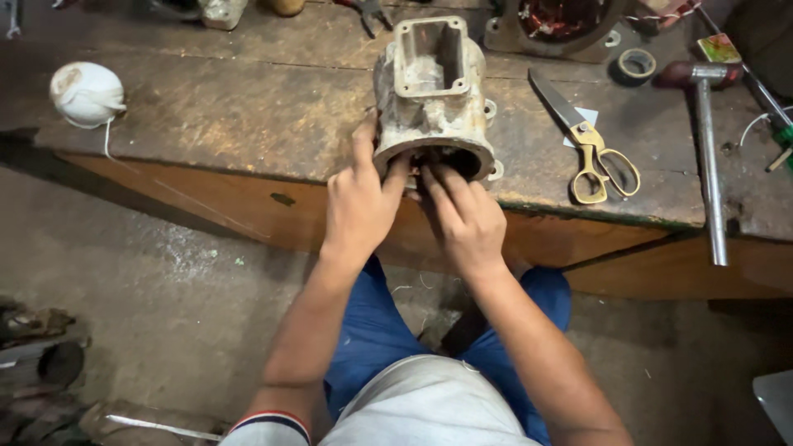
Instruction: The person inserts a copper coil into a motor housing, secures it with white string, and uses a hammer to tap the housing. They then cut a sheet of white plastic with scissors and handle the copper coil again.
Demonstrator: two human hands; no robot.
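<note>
Working at the near edge of a worn wooden bench (pixel 248 107), we note a grimy metal motor housing (pixel 431 99) lying at 12 o'clock from both hands, its round open end facing the person. The left hand (pixel 359 202) grips the rim at the opening's 9 o'clock side, thumb up along the casing wall, fingers curled onto the lip. The right hand (pixel 467 219) has its fingertips pushed together into the mouth of the opening; what they pinch inside, we cannot tell. At 3 o'clock from the housing lie gold-handled scissors (pixel 591 140), then a metal hammer (pixel 706 140) further right. A tape roll (pixel 637 64) sits at 2 o'clock. A white ball of twine (pixel 86 92) rests well apart at 9 o'clock.
</note>
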